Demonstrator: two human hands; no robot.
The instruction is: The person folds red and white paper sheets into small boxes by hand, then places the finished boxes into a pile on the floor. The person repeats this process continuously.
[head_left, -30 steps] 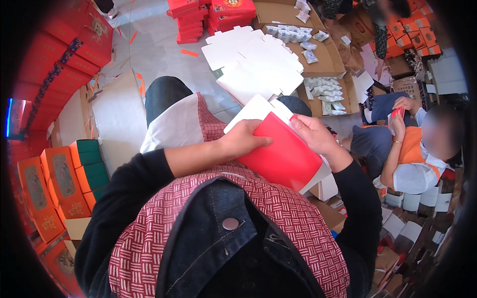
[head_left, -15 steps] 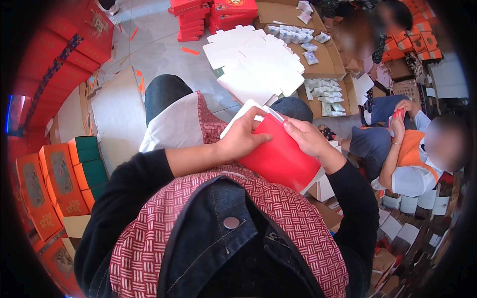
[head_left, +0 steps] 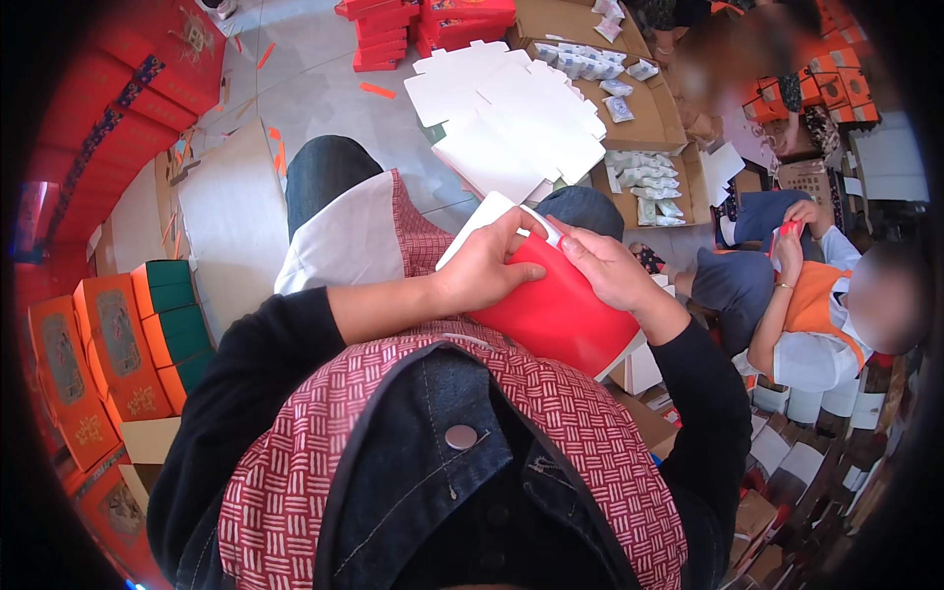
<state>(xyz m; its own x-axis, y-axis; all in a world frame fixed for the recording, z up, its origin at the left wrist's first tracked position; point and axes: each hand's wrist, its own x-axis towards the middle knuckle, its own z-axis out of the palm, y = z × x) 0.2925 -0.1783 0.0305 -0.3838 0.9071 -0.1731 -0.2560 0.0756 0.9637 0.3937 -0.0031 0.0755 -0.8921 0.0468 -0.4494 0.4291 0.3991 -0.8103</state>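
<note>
Above my lap I hold a piece of red card with a white underside, apparently a folding box blank [head_left: 560, 315]. My left hand [head_left: 482, 267] grips its far left edge, thumb on the red face and fingers curled over the white part. My right hand [head_left: 607, 267] pinches the far right edge, its thumb near a raised narrow flap. The fingers beneath the card are hidden. Just beyond my hands, a pile of flat white box blanks [head_left: 521, 123] spreads near my right knee.
An open cardboard box [head_left: 644, 103] with wrapped packets [head_left: 644, 182] stands far right of the pile. Red boxes [head_left: 167, 88] are stacked at left, orange and green boxes [head_left: 177, 334] nearer me. A co-worker in an orange vest [head_left: 811, 300] sits at right, holding something red.
My hands and the box blank stay almost in place, with a slight shift at the far edge. The whole view has moved a little.
</note>
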